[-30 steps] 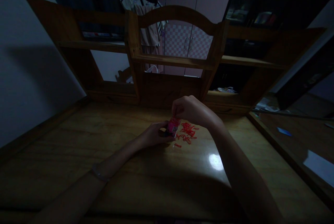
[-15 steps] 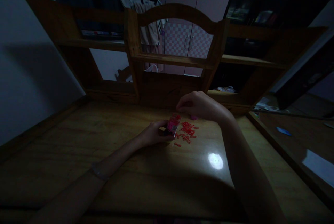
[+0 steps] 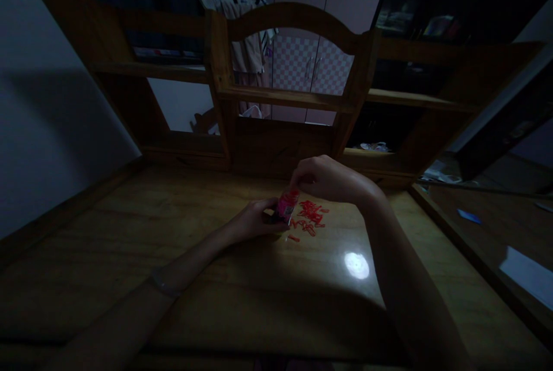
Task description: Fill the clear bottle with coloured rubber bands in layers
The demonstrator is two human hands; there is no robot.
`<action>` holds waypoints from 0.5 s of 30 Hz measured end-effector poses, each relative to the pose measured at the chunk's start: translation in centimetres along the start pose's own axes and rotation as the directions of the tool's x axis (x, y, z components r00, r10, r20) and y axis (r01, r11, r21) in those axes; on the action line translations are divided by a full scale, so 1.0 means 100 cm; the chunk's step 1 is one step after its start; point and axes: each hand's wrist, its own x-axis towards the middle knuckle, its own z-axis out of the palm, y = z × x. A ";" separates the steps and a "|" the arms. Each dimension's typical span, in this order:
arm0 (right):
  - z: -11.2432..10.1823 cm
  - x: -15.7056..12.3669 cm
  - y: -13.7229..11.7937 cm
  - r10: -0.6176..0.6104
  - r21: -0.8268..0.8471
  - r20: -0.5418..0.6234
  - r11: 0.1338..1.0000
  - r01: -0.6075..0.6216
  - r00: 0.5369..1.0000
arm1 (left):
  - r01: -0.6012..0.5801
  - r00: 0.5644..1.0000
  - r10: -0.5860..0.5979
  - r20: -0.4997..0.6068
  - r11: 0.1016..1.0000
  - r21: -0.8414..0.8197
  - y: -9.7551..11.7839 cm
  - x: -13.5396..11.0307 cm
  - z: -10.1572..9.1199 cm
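My left hand (image 3: 254, 221) is closed around a small clear container (image 3: 286, 206) with a pink label, holding it tilted just above the desk. Red pieces show inside near its mouth. My right hand (image 3: 325, 178) reaches over from the right, its fingers pinched together at the container's mouth. Whether anything is between those fingertips is hidden. Just right of the container lies a loose pile of small red pieces (image 3: 310, 211), thin and looped like rubber bands. One single red piece (image 3: 294, 238) lies a little nearer to me.
The wooden desk (image 3: 207, 313) has a shelf unit (image 3: 285, 97) along its back. A round light reflection shines right of the pile. Off to the right, a lower surface holds a blue packet (image 3: 469, 216) and a white sheet (image 3: 527, 276).
My right hand has come down and slightly left, its fingertips now at the container's mouth. A purple thing behind that hand is now hidden. The left hand and container stay nearly still.
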 end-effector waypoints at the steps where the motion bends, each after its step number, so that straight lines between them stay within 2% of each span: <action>1: -0.001 -0.001 -0.001 -0.002 -0.002 0.000 1.000 0.002 1.000 | 0.000 1.000 0.000 0.001 1.000 -0.004 0.000 0.000 0.000; 9: -0.007 -0.004 -0.004 0.062 -0.036 -0.005 0.997 -0.062 0.998 | 0.019 1.000 -0.019 0.011 1.000 0.015 0.000 -0.001 -0.002; 15: -0.003 -0.004 -0.002 0.097 -0.026 0.104 0.995 -0.095 0.990 | -0.003 1.000 0.003 -0.008 0.999 0.039 0.003 0.000 -0.002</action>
